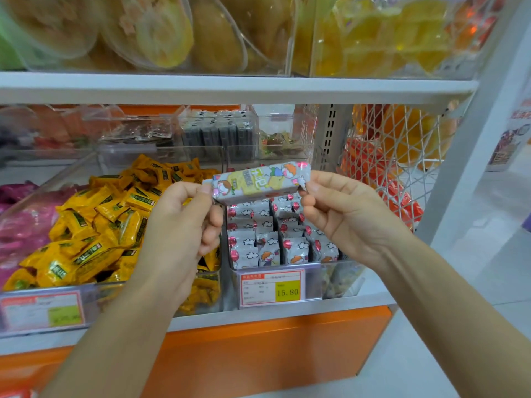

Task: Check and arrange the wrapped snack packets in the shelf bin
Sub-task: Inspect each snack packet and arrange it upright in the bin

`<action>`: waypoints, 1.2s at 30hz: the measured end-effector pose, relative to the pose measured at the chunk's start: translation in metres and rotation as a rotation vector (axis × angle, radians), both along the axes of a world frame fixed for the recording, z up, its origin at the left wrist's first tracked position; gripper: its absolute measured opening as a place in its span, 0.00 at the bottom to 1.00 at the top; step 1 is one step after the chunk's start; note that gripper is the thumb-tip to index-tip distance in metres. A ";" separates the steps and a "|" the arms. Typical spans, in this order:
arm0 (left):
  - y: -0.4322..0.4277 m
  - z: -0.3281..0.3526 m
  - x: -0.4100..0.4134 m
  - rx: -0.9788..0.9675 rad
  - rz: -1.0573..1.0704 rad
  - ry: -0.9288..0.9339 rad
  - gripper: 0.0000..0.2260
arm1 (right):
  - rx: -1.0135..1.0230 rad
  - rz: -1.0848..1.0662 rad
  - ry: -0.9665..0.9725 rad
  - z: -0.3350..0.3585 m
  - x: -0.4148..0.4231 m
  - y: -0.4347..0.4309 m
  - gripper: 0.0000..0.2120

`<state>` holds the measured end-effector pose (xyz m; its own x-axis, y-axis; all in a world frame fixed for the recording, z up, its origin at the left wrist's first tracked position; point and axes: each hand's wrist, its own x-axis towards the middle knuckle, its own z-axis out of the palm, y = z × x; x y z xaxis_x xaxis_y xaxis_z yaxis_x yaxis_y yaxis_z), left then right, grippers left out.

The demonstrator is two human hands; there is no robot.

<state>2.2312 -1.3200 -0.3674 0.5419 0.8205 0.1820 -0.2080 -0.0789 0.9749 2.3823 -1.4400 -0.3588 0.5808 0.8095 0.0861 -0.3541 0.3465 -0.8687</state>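
**A:** What have you got hold of?

**B:** One wrapped packet (258,180), grey with cartoon figures and a yellow patch. My left hand (178,225) pinches its left end between thumb and forefinger. My right hand (342,214) pinches the right end the same way. The rest of my fingers curl loosely below it. The packet lies lengthwise between my hands, its right end a little higher.

**A:** Where is that against the bin?

**B:** Above the clear bin (324,278), over its back half. The bin sits at the right end of the shelf (287,314), with its front wall at the shelf's front edge and a red-bordered price tag (271,288) on that wall. Inside, matching packets (270,239) stand upright in close rows from the front wall back. A dark slit runs between two columns near the middle.

**A:** Room to move?

**B:** There is open air from the held packet up to the front edge of the upper shelf (230,87). On my left, the bin's wall is just beside a bin heaped with yellow packets (94,225), and my left hand hangs over that divide. On my right, white netting (388,168) hangs near the bin's right wall, beyond my right hand. Toward me, my forearms come in over the shelf's front edge and the orange panel (258,354) below it.
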 end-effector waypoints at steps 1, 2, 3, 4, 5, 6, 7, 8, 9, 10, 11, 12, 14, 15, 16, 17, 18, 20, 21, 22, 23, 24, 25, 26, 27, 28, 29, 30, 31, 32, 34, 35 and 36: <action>0.000 0.001 -0.001 -0.041 -0.016 -0.022 0.09 | 0.008 0.013 0.014 -0.001 0.000 0.001 0.11; 0.001 0.001 -0.001 -0.089 -0.036 -0.049 0.09 | 0.016 0.024 0.028 -0.001 0.000 0.001 0.12; 0.001 0.002 -0.001 -0.141 -0.061 -0.079 0.08 | 0.025 0.031 0.037 -0.001 0.000 0.002 0.13; 0.002 0.002 -0.002 -0.191 -0.088 -0.111 0.08 | 0.032 0.035 0.042 -0.001 0.000 0.002 0.12; 0.002 0.003 -0.001 -0.234 -0.112 -0.139 0.08 | 0.040 0.037 0.040 -0.001 0.000 0.002 0.11; 0.003 0.003 -0.001 -0.261 -0.129 -0.161 0.08 | 0.041 0.036 0.035 -0.001 0.000 0.001 0.09; 0.003 0.002 -0.001 -0.272 -0.138 -0.173 0.08 | 0.038 0.029 0.023 0.000 0.000 0.001 0.08; 0.003 0.002 0.000 -0.260 -0.142 -0.172 0.08 | 0.031 0.017 0.009 0.000 0.000 0.001 0.07; 0.003 0.002 0.000 -0.227 -0.145 -0.161 0.08 | 0.023 -0.002 -0.004 -0.001 0.001 0.001 0.07; 0.003 0.001 0.000 -0.178 -0.144 -0.142 0.07 | 0.010 -0.019 -0.015 -0.001 0.001 0.001 0.07; 0.003 0.001 0.000 -0.113 -0.140 -0.114 0.07 | -0.006 -0.038 -0.031 -0.002 0.002 0.001 0.05; 0.002 0.001 0.000 -0.038 -0.136 -0.079 0.06 | -0.030 -0.053 -0.050 -0.002 0.002 0.000 0.02; 0.000 0.000 0.000 0.092 -0.133 -0.013 0.07 | -0.086 -0.091 -0.129 -0.003 0.002 -0.001 0.07; -0.001 -0.001 0.001 0.131 -0.138 0.009 0.08 | -0.106 -0.118 -0.179 -0.003 0.003 -0.001 0.08; -0.002 -0.001 0.002 0.153 -0.142 0.024 0.08 | -0.115 -0.139 -0.213 -0.003 0.003 -0.002 0.09; -0.003 -0.001 0.003 0.160 -0.140 0.036 0.08 | -0.112 -0.158 -0.243 -0.003 0.004 -0.002 0.09; -0.004 0.000 0.004 0.152 -0.136 0.041 0.09 | -0.104 -0.169 -0.258 -0.003 0.004 -0.003 0.09; -0.005 0.002 0.005 0.101 -0.127 0.027 0.07 | -0.087 -0.181 -0.298 -0.003 0.006 -0.003 0.09; -0.004 0.002 0.005 0.092 -0.127 0.014 0.04 | -0.090 -0.181 -0.332 -0.003 0.007 -0.003 0.09; -0.004 0.001 0.005 0.120 -0.112 0.018 0.03 | -0.097 -0.181 -0.366 -0.003 0.008 -0.004 0.09; -0.004 -0.001 0.004 0.186 -0.088 0.045 0.06 | -0.104 -0.186 -0.404 -0.003 0.008 -0.004 0.09; -0.004 -0.002 0.003 0.250 -0.066 0.085 0.08 | -0.108 -0.194 -0.441 -0.003 0.009 -0.004 0.09; -0.003 -0.003 0.002 0.293 -0.042 0.110 0.09 | -0.109 -0.201 -0.474 -0.004 0.009 -0.004 0.08; -0.003 -0.003 0.002 0.308 -0.030 0.121 0.09 | -0.110 -0.205 -0.500 -0.004 0.009 -0.005 0.09; -0.002 -0.003 0.002 0.309 -0.037 0.123 0.08 | -0.108 -0.203 -0.521 -0.003 0.009 -0.005 0.11; -0.001 -0.004 0.002 0.305 -0.049 0.128 0.08 | -0.107 -0.191 -0.540 -0.003 0.008 -0.005 0.13; -0.001 -0.004 0.002 0.312 -0.063 0.136 0.08 | -0.107 -0.179 -0.557 -0.003 0.007 -0.005 0.14; -0.001 -0.004 0.002 0.326 -0.076 0.143 0.09 | -0.115 -0.176 -0.582 -0.004 0.005 -0.005 0.13; -0.002 -0.005 0.002 0.337 -0.088 0.143 0.08 | -0.136 -0.197 -0.620 -0.004 0.004 -0.005 0.11; -0.002 -0.005 0.002 0.340 -0.099 0.136 0.08 | -0.160 -0.229 -0.660 -0.004 0.004 -0.005 0.10; -0.003 -0.005 0.002 0.340 -0.101 0.127 0.07 | -0.188 -0.279 -0.691 -0.005 0.003 -0.004 0.09; -0.002 -0.005 0.002 0.346 -0.097 0.133 0.07 | -0.189 -0.288 -0.685 -0.005 0.003 -0.004 0.09; -0.002 -0.005 0.002 0.354 -0.093 0.143 0.07 | -0.188 -0.292 -0.680 -0.005 0.003 -0.004 0.08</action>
<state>2.2328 -1.3220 -0.3721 0.6513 0.6667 0.3622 -0.0945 -0.4024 0.9106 2.3853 -1.4439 -0.3635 0.6422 0.6673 0.3772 0.3630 0.1686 -0.9164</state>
